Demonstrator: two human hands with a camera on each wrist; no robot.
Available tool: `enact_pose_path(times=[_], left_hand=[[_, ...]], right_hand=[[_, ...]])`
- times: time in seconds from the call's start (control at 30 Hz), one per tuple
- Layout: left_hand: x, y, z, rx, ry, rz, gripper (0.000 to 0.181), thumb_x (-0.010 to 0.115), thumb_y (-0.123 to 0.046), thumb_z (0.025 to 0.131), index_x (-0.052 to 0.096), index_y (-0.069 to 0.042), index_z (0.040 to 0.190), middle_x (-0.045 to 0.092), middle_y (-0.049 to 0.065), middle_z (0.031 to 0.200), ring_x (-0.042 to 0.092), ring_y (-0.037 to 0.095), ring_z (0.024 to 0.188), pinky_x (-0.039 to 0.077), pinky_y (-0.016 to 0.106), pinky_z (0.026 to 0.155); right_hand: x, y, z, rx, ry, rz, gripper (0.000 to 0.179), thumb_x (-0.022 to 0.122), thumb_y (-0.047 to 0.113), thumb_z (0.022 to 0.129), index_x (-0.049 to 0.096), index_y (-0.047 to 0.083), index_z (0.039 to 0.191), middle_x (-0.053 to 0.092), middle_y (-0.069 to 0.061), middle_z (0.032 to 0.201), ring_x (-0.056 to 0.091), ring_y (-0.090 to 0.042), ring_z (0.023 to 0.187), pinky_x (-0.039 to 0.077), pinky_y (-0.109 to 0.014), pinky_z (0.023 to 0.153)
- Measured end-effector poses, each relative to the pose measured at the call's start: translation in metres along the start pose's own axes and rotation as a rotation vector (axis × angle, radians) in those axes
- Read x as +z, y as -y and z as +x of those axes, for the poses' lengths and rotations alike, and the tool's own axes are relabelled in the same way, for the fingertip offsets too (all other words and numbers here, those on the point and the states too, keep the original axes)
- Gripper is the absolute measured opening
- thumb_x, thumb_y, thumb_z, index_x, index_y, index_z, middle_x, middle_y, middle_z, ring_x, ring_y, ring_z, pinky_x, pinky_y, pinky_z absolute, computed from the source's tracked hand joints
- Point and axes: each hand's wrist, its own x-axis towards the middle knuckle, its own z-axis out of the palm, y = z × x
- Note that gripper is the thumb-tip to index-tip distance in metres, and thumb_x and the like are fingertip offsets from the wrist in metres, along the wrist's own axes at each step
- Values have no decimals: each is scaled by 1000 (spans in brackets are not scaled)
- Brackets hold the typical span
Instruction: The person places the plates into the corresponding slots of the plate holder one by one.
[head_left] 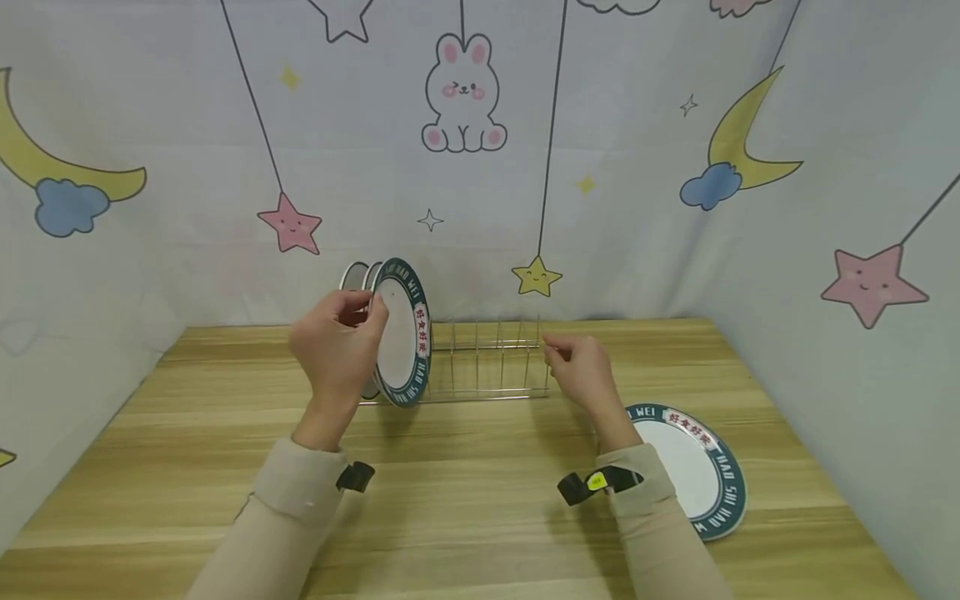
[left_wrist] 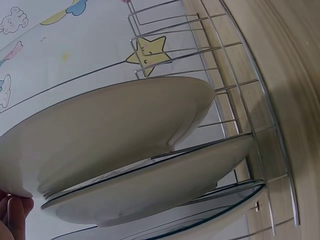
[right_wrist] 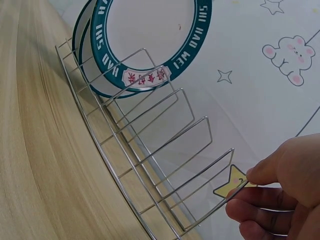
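Note:
My left hand (head_left: pixel 341 337) pinches the rim of a white plate (head_left: pixel 396 333) with a dark green lettered border. That plate stands on edge at the left part of a wire dish rack (head_left: pixel 487 392). Behind it are other plates (left_wrist: pixel 150 187) in the rack's slots, partly hidden by the hand and the front plate. In the left wrist view, the held plate's pale underside (left_wrist: pixel 115 125) is uppermost, fingertips at its edge. My right hand (head_left: pixel 581 371) pinches the rack's right end wire (right_wrist: pixel 220 202) between thumb and finger.
Another green-bordered plate (head_left: pixel 678 471) lies flat on the wooden table (head_left: pixel 465 500) at the right, partly behind my right forearm. A white cloth backdrop (head_left: pixel 637 250) printed with stars, moons and a bunny hangs close behind the rack.

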Motion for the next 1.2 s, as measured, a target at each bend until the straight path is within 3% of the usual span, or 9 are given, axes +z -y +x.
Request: enact_pose_path(times=[0.6,0.83,1.2], left_hand=[[6,6,-11,0,97,25,16,74,-14,88,74,1,87,73,11,79,70,20,65,46,7,60],[9,5,-15,3,152,20,13,74,-12,88,74,1,87,73,12,80,72,23,68,59,37,56],[12,4,-22,13,195,14,12,73,-9,87,74,3,87,74,15,82,72,25,68,60,36,58]], right_hand=[[0,1,0,18,19,25,29,60,12,99,66,4,126,72,-17,103,69,-27,82,57,-30,64],[0,1,-1,21,16,31,28,60,11,99,67,3,125,72,-17,101,69,-29,82,57,-30,63],[0,1,0,22,15,26,29,59,12,99,66,3,126,72,-17,101,69,-26,80,55,-29,61]])
